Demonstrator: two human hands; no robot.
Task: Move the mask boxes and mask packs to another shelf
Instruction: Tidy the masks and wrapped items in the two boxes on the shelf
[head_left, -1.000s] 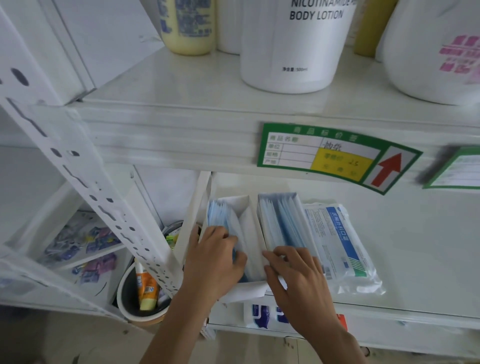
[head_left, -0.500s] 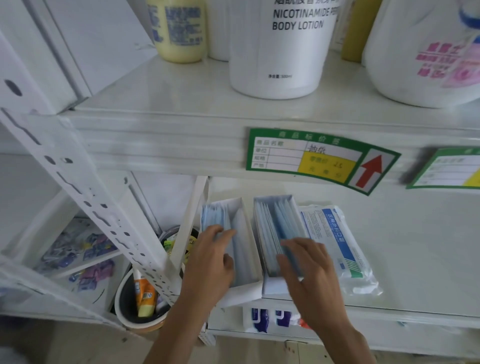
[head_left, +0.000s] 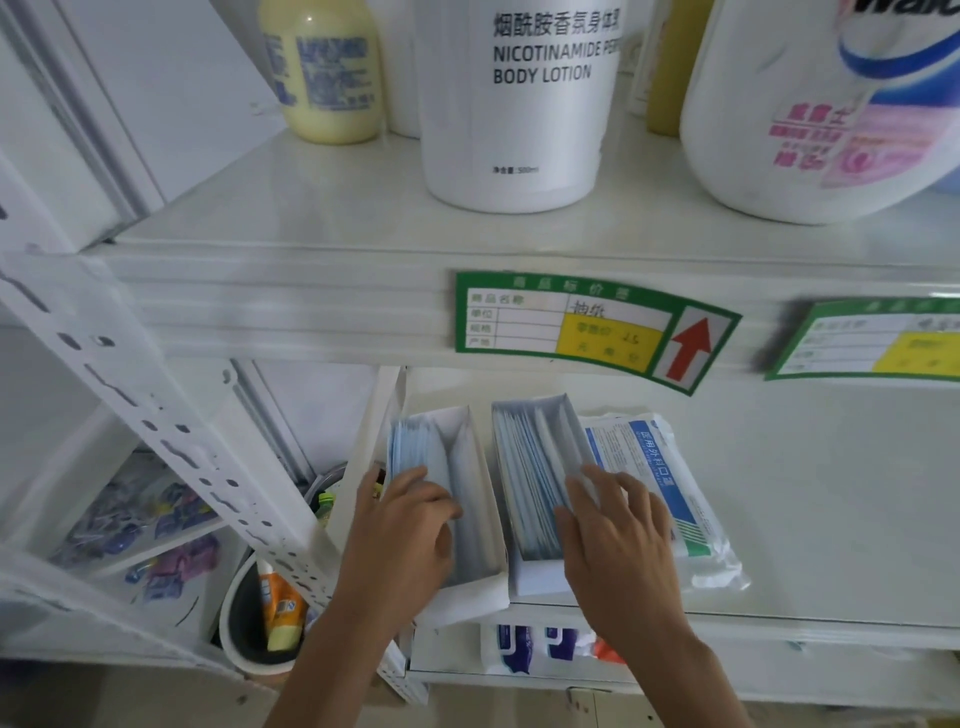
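Observation:
Two open white mask boxes stand side by side on the lower shelf (head_left: 831, 519). The left mask box (head_left: 472, 499) holds blue masks, and my left hand (head_left: 405, 535) grips its near left side, thumb inside over the masks. The right mask box (head_left: 530, 467) is full of blue and white masks. My right hand (head_left: 618, 540) lies over its near right edge, fingers spread and slightly bent, touching the masks. A sealed mask pack (head_left: 670, 488) with a blue and white label lies flat against that box's right side.
The upper shelf (head_left: 363, 234) carries a body lotion tub (head_left: 524, 104), a yellow bottle (head_left: 324, 67) and a large white jug (head_left: 810, 104). Green price tags (head_left: 592, 327) hang on its front edge. A perforated white upright (head_left: 171, 415) slants at left, with a bucket (head_left: 244, 623) of tubes below.
My right hand has slid from the gap between the boxes to the right box's right edge. My left hand shifted slightly on the left box. The view moved closer.

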